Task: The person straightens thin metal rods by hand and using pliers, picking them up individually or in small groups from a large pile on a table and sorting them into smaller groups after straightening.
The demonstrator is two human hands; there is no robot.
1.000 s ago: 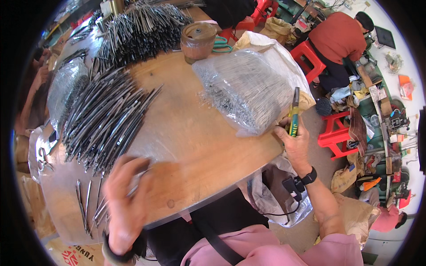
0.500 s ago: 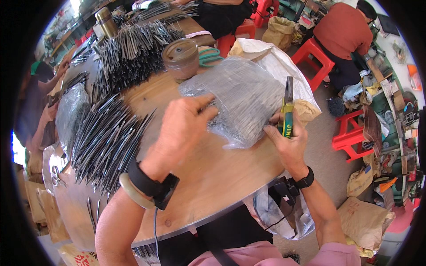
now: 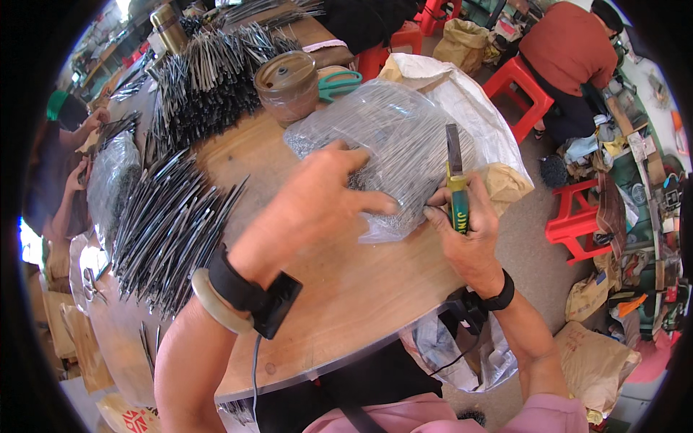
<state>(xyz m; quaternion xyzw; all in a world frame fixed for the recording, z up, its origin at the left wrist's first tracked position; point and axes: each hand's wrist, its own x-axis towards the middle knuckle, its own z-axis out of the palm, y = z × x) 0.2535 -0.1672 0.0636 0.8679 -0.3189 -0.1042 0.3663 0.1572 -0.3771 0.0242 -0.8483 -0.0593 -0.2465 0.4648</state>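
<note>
A clear plastic bag (image 3: 415,123) filled with many thin grey strips or wires lies on the wooden table, toward its right edge. Over the bag's near left side reaches my left hand (image 3: 314,198), slightly blurred, its thumb and fingers spread with nothing visible between them. Pliers (image 3: 454,155) with green and yellow handles stand jaws-up in my right hand (image 3: 469,231), whose fingers wrap the handles beside the bag's right edge. The right thumb and fingertips are close to the bag; whether they also pinch something small, I cannot tell.
Bundles of dark thin strips (image 3: 170,224) lie at the left, with a taller heap (image 3: 216,79) behind. A round lidded jar (image 3: 287,90) and green-handled scissors (image 3: 338,85) stand beyond the bag. Red stools (image 3: 516,97) and a seated person (image 3: 567,47) are at the right; another person works far left.
My left hand has moved right and toward the pliers, its fingers spreading wider. The pliers have shifted slightly left in my right hand and tilt a little differently.
</note>
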